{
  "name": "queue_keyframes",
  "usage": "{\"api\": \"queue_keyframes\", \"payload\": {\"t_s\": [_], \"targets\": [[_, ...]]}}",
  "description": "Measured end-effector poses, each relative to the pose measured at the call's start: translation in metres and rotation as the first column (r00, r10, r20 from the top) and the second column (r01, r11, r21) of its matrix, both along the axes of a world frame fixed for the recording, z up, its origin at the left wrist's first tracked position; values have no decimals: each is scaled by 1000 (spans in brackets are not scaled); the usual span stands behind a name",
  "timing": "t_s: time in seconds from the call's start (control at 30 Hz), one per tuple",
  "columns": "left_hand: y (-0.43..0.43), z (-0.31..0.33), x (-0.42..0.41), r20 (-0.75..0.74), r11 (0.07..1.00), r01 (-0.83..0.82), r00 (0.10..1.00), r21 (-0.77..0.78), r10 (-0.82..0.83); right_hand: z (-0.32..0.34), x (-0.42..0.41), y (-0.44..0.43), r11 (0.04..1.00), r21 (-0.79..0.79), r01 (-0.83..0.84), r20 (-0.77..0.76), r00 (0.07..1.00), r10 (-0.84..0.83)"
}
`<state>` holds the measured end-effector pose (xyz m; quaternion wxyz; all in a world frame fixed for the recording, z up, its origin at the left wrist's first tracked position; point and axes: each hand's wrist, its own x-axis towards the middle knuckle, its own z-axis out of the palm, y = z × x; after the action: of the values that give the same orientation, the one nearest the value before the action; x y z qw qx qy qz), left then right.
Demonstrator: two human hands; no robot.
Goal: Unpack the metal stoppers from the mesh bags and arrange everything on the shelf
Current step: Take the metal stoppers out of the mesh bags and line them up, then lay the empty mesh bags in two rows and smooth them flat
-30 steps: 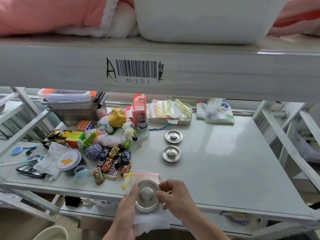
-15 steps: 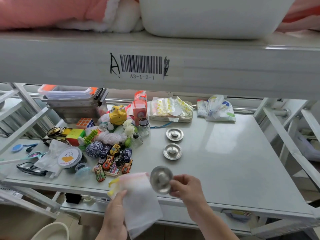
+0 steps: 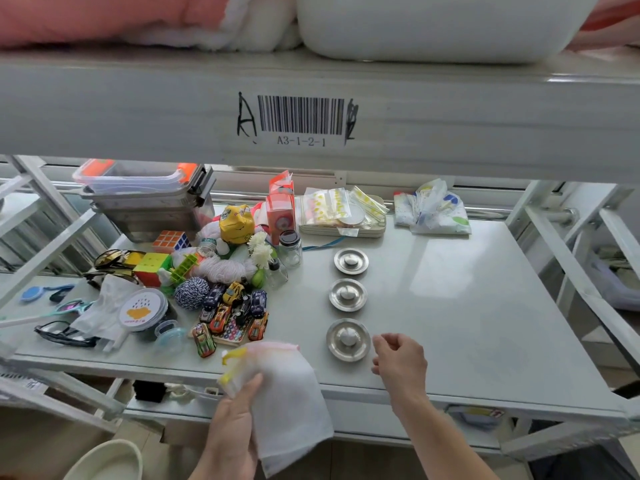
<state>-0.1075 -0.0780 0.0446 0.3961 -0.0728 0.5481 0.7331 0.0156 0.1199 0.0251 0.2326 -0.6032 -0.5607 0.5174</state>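
Three round metal stoppers lie in a line on the grey shelf [image 3: 467, 306]: the far one [image 3: 350, 260], the middle one [image 3: 347, 295] and the nearest one [image 3: 348, 339]. My right hand [image 3: 400, 358] hovers just right of the nearest stopper, fingers loosely curled and holding nothing. My left hand [image 3: 232, 420] grips an empty white mesh bag [image 3: 284, 396] with a yellow drawstring, held at the shelf's front edge.
Toy cars [image 3: 235, 311], puzzle cubes, yarn, a small jar and sunglasses crowd the left half of the shelf. Stacked plastic boxes [image 3: 145, 199] stand at the back left, packets [image 3: 341, 211] and a printed bag [image 3: 433, 211] at the back. An upper shelf beam [image 3: 311, 116] hangs overhead.
My right hand pulled the stopper out of the mesh bag, set it down on the shelf in front of the other two, and let go. The left hand kept the emptied bag.
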Motion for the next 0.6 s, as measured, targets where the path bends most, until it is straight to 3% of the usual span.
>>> {"api": "queue_keyframes", "payload": {"t_s": [0.07, 0.13, 0.2, 0.37, 0.6], "targets": [[4, 7, 7, -39, 997, 73, 997, 37, -72, 11, 6, -15, 985, -170, -41, -168, 986, 12], [10, 12, 12, -66, 990, 137, 989, 37, -134, 25, 11, -36, 895, -413, -170, -310, 950, 38], [18, 17, 19, -83, 977, 211, 975, 36, -208, 30, 19, -52, 803, -518, -294, -392, 916, 83], [34, 25, 36, -84, 963, 265, 962, 47, -260, 32, 47, -55, 833, -436, -341, -566, 824, 41], [63, 25, 61, -44, 974, 221, 975, 45, -219, 40, 80, -17, 897, -302, -323, -528, 840, 125]]}}
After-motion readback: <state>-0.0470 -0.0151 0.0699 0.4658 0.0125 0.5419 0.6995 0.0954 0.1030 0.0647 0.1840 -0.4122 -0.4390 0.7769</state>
